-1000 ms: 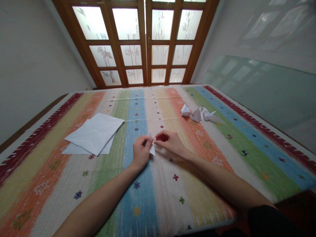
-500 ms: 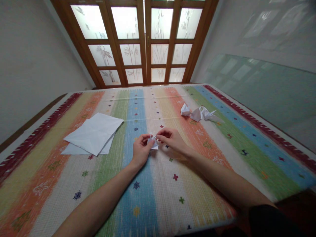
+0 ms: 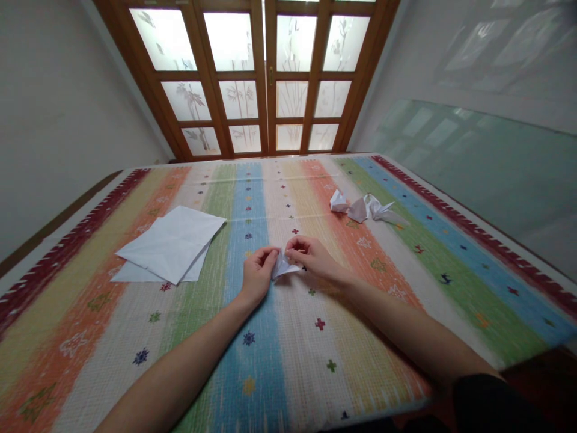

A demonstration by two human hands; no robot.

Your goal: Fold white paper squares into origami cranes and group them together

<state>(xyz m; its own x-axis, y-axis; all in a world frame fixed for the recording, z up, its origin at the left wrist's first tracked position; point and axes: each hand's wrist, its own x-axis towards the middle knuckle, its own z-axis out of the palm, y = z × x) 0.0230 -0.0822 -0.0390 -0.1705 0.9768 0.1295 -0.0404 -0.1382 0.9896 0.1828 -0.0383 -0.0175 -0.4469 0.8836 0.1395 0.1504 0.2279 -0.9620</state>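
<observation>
A small piece of folded white paper (image 3: 283, 268) is held between my two hands, over the middle of the striped tablecloth (image 3: 302, 355). My left hand (image 3: 260, 273) pinches its left side between thumb and fingers. On its upper right, my right hand (image 3: 313, 255) grips it with fingertips pressed together. The paper spreads toward the lower right, showing a pointed corner under my right fingers. Parts of its folds are hidden behind my fingertips.
Left of my hands lie flat white paper sheets (image 3: 174, 243), stacked askew. Several folded white paper pieces (image 3: 358, 208) sit at the far right on the cloth. Beyond the table's far edge stands a wooden door (image 3: 265, 114) with frosted panes; a glass panel (image 3: 487, 168) leans at right.
The folded paper now shows wider between my hands, its lower edge reaching farther right. My fingertips have shifted slightly on it; the sheets and the other folded pieces have not moved.
</observation>
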